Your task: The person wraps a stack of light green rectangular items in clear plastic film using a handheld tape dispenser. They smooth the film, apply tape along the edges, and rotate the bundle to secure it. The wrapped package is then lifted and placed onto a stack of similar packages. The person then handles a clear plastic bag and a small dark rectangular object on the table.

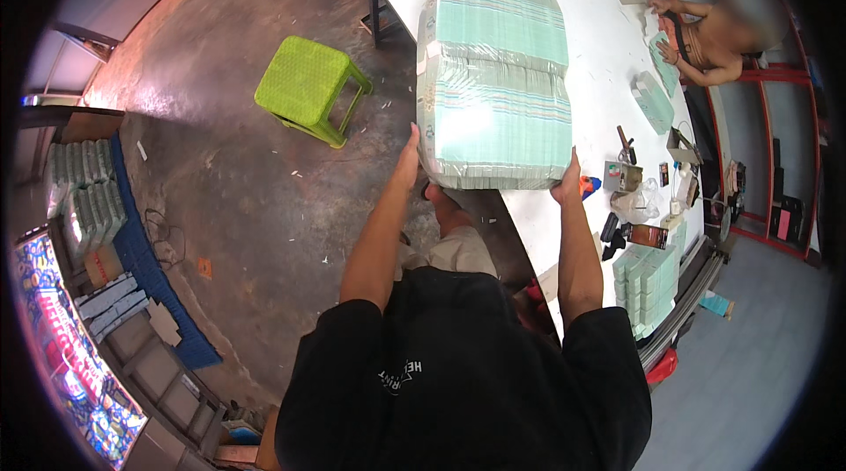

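Note:
A big plastic-wrapped bundle of pale green printed sheets (495, 83) is held up over the near edge of a long white table (599, 57). My left hand (409, 159) presses against its lower left side. My right hand (568, 180) grips its lower right corner. Both forearms reach up from my black shirt. My knee shows just below the bundle.
A lime green plastic stool (308, 88) stands on the concrete floor to the left. On the table lie smaller green packs (652, 101), a stack of green packs (648, 281), tools and small boxes (630, 176). Another person (714, 39) works at the far side. More bundles (84, 198) are stacked at left.

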`<state>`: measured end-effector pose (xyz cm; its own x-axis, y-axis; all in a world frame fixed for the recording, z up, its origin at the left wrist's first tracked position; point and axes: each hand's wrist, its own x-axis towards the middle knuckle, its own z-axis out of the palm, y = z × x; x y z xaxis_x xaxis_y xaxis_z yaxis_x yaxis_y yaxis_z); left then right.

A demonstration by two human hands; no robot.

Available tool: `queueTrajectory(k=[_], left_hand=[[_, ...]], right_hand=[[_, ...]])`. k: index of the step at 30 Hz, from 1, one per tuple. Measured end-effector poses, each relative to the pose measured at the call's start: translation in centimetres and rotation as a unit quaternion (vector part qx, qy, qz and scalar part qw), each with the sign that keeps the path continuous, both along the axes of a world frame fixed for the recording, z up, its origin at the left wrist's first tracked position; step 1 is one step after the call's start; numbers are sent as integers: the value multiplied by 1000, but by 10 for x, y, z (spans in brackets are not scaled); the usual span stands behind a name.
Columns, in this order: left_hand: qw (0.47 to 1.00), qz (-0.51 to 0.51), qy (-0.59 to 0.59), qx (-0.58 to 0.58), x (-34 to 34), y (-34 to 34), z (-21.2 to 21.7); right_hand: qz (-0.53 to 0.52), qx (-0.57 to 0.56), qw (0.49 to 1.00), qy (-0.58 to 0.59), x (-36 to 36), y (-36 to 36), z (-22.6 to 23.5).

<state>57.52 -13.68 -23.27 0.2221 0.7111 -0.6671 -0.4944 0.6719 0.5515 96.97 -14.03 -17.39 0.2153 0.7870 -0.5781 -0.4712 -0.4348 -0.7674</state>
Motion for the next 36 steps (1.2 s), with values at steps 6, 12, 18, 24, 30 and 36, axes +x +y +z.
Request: queueTrajectory(k=[6,12,18,24,30,36], left_hand=[[996,32,-63,53,0,28,-39],[992,73,-84,52,12,54,-50],[975,169,-138,-36,3,3,-41],[865,448,-138,-179,105,-50,36],[807,522,-222,-164,120,-79,-16],[835,484,-244,-98,165,-76,-44]], right_hand=[[10,-2,1000,-12,-4,-8,3],[93,-96,925,-357,14,-1,7],[103,73,843,-522,-31,-1,27],[84,15,853,-515,-31,9,37],[72,40,856,-510,-29,9,31],[105,23,842,-529,-21,19,19]])
